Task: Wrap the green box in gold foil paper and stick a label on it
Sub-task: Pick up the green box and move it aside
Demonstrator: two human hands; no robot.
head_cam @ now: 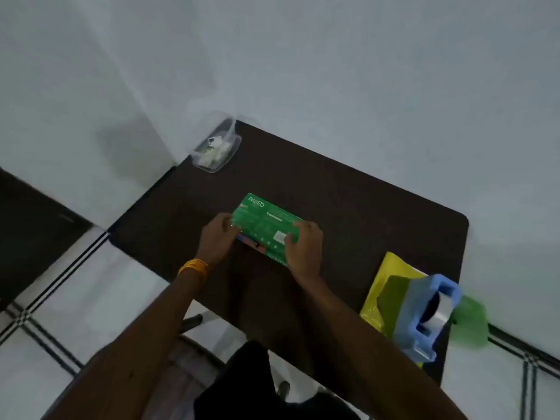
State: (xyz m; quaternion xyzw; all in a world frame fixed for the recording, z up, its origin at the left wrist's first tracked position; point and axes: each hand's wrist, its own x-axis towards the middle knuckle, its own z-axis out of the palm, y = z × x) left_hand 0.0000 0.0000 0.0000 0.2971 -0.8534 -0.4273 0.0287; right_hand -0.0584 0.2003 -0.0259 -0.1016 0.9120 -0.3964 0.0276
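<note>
A green box point(264, 222) with white print lies in the middle of the dark brown table point(348, 207). My left hand point(217, 237) grips its left end, fingers curled over the edge. At the box's right end, my right hand point(304, 247) holds it the same way. A folded yellow-gold sheet of paper point(382, 286) lies at the table's right front, partly under a blue tape dispenser point(424, 316).
A clear plastic container point(216, 147) with small white pieces stands at the table's far left corner, against the white wall. Something green and blurred point(468, 325) sits just off the table's right edge. Tiled floor and a chair are below.
</note>
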